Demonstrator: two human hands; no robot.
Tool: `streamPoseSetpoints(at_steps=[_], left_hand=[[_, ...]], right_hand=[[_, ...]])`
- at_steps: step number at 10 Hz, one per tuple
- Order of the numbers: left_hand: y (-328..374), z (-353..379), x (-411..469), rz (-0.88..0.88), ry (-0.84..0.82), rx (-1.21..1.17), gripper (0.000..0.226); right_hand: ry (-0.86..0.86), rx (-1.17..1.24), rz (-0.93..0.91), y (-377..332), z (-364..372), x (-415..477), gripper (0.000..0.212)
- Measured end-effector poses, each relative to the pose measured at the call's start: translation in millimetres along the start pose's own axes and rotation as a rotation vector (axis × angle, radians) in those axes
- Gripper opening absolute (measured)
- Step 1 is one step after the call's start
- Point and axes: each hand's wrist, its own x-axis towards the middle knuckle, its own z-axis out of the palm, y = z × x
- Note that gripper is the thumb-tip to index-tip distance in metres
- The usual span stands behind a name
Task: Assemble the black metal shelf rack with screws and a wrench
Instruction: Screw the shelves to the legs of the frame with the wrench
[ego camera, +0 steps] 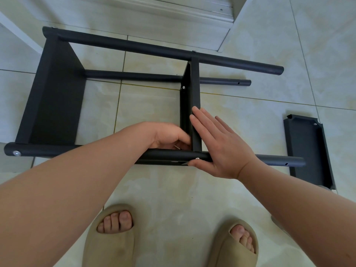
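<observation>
The black rack lies on its side on the tiled floor, with its long tubes (154, 49) running left to right. One shelf panel (55, 97) is fixed at the left end. A second, middle shelf panel (194, 87) stands between the tubes. My left hand (165, 134) reaches inside the frame, fingers curled at the near inner corner of the middle panel; what they hold is hidden. My right hand (217, 143) lies flat against the panel's right face and over the near tube (163, 154), thumb beside a silver screw (197, 158). No wrench is visible.
A loose black shelf panel (306, 149) lies on the floor to the right. Another screw head (17, 153) shows at the near tube's left end. My two sandalled feet (109, 237) stand close in front. A door sill (173, 8) runs along the back.
</observation>
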Motion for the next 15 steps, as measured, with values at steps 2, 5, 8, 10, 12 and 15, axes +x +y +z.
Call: streamPoseSetpoints(at_steps=[2, 5, 8, 10, 12, 15], left_hand=[[-1.1, -0.8, 0.0, 0.047, 0.019, 0.064, 0.013], [-1.8, -1.4, 0.2, 0.075, -0.044, -0.016, 0.022], [0.2, -0.4, -0.5, 0.0, -0.012, 0.022, 0.021], [-1.5, -1.7, -0.3, 0.044, 0.025, 0.053, 0.016], [-1.4, -1.7, -0.9, 0.058, -0.006, 0.008, 0.02], [-0.9, -0.8, -0.1, 0.011, -0.029, -0.017, 0.026]], right_hand=[[0.005, 0.002, 0.001, -0.2, 0.1, 0.0, 0.1], [0.004, -0.002, 0.0, 0.4, 1.0, -0.3, 0.1], [0.008, -0.001, -0.001, 0.4, 1.3, -0.2, 0.1], [0.014, -0.001, 0.0, 0.0, 1.1, -0.3, 0.101], [0.011, -0.004, -0.001, -0.4, 0.4, -0.3, 0.101], [0.002, -0.002, -0.001, -0.2, 0.2, -0.3, 0.101]])
